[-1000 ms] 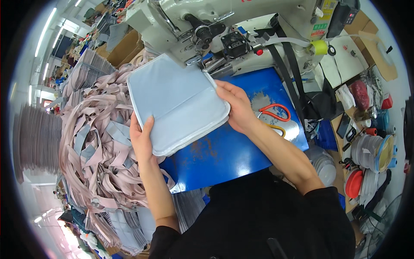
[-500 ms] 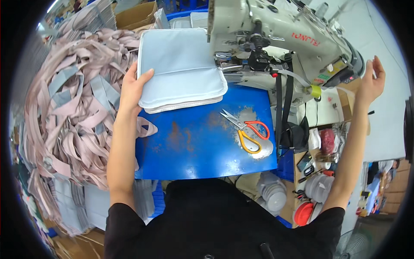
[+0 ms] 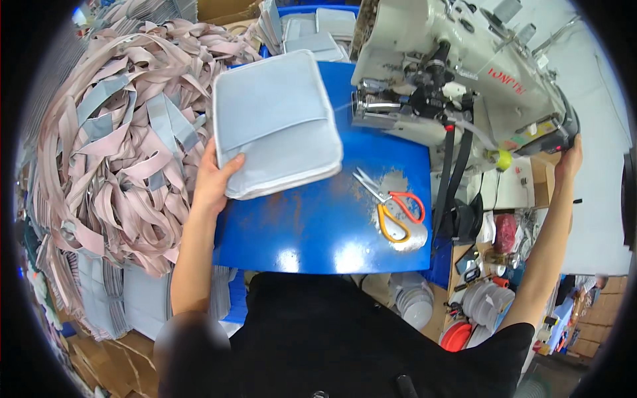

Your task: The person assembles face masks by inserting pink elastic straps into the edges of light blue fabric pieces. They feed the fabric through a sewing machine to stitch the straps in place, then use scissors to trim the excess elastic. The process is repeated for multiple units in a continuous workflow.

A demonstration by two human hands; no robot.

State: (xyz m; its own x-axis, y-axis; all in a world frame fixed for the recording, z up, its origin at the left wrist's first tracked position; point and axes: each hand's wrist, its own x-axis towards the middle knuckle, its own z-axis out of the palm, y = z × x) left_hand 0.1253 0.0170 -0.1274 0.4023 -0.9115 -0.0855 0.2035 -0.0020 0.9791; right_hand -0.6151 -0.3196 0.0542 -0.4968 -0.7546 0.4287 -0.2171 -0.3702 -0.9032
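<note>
My left hand (image 3: 217,182) grips the lower left corner of a light grey-blue padded fabric case (image 3: 279,99), thumb on top, the other fingers underneath. A slanting pocket edge crosses the case, and pale binding runs round its rim. The case is held over the blue work surface (image 3: 265,245), left of the sewing machine (image 3: 424,60); a thin thread seems to link the two. Away to the right, my right hand (image 3: 570,159) is closed on the dark handwheel (image 3: 569,119) at the machine's end, its fingers partly hidden. Scissors (image 3: 391,205) with one red and one yellow handle lie on the blue surface.
A large heap of pink and grey fabric strips (image 3: 126,146) rises at the left, above stacked grey panels (image 3: 142,298). More grey pieces (image 3: 318,40) sit in a blue bin behind. Dark belts (image 3: 451,172) hang under the machine. Thread cones (image 3: 411,302) stand below.
The case has moved away from the machine's needle area and turned slightly, with my left hand nearer. My right hand, earlier raised with fingers apart beside the handwheel, is now against it.
</note>
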